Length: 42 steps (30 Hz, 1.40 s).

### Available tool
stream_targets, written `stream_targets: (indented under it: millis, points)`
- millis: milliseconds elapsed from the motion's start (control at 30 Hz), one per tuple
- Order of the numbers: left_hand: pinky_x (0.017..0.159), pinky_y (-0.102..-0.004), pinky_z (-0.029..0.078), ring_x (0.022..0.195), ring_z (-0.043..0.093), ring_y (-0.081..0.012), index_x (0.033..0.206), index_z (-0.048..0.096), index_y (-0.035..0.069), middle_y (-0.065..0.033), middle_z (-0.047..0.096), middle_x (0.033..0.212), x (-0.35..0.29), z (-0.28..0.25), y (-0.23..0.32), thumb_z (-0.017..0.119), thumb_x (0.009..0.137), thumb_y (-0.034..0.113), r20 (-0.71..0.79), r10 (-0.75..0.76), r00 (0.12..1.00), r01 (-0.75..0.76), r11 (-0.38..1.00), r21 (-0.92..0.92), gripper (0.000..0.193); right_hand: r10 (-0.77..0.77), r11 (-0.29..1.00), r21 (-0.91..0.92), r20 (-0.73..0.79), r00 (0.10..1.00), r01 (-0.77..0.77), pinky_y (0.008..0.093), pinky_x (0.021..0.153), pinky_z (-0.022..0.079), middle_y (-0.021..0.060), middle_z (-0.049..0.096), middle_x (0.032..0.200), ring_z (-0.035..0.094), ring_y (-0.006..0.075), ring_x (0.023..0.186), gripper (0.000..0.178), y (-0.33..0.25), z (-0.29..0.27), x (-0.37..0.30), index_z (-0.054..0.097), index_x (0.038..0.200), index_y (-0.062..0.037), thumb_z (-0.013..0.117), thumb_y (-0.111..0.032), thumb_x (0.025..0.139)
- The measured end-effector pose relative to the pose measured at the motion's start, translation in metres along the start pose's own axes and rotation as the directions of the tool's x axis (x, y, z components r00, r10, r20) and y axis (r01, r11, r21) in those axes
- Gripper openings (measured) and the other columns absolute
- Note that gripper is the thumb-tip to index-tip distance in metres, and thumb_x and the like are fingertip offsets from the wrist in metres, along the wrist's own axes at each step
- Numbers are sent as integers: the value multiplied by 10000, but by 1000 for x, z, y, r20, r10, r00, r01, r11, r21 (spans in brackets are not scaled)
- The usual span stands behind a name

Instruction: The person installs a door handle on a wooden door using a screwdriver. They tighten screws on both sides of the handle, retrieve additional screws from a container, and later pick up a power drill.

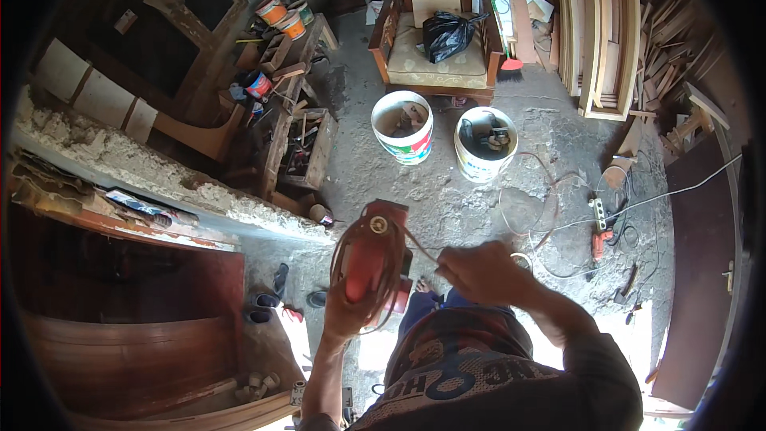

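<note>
In my left hand is a red corded power tool, shaped like an electric hand planer, with a round brass-coloured disc near its far end. My fingers wrap around its near part, and loops of brown cord run lengthwise around its body. A stretch of the cord leads from the tool to my right hand, which is closed on it a little to the right. The tool is raised in front of my body, above the floor.
Two white buckets with things inside stand ahead, before a cushioned wooden armchair. On the right floor lie a red drill, a power strip and loose cables. A rough low wall and a workbench are left.
</note>
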<state>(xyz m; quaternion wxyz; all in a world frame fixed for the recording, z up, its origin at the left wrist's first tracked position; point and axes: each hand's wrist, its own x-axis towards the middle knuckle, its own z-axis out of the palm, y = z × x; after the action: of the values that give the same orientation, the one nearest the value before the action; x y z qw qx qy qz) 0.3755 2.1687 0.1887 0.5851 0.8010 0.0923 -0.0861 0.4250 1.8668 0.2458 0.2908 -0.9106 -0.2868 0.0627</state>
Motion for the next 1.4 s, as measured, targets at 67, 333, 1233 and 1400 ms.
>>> stream_targets:
  millis: [67, 333, 1233, 1400]
  points:
    - [542, -281, 497, 631, 625, -104, 908, 681, 18, -25, 656, 734, 27, -8, -2, 685, 886, 77, -33, -29, 999, 16, 940, -340, 63, -9, 977, 213, 185, 983, -32, 566, 631, 510, 173, 672, 697, 695, 413, 677, 252, -16, 22, -2, 552, 1070, -69, 555, -319, 1039]
    - [526, -267, 469, 640, 605, -118, 1066, 622, -1, -35, 639, 812, 131, -16, 71, 675, 889, 146, -28, 47, 998, -39, 258, -965, 236, -35, 870, 462, 405, 914, -171, 524, 763, 512, 199, 713, 916, 699, 426, 868, 304, 86, 161, 115, 593, 1152, -78, 508, -358, 1072]
    - [853, -400, 598, 979, 702, -239, 1297, 578, -4, -127, 698, 1155, 391, 17, 124, 702, 852, 134, 172, 123, 977, 131, 288, -949, 482, -1, 867, 490, 189, 982, -94, 546, 863, 512, 226, 684, 1032, 658, 458, 1006, 403, 278, 109, 316, 610, 1120, -53, 486, -431, 1059]
    - [751, -340, 598, 907, 741, -260, 1198, 652, -41, -161, 739, 990, 419, -60, 125, 764, 818, 122, 549, 178, 817, 110, 886, -450, 429, 172, 980, -87, -67, 983, -178, 502, 761, 568, 146, 731, 922, 715, 383, 888, 325, 363, -23, 388, 659, 1085, -134, 610, -436, 976]
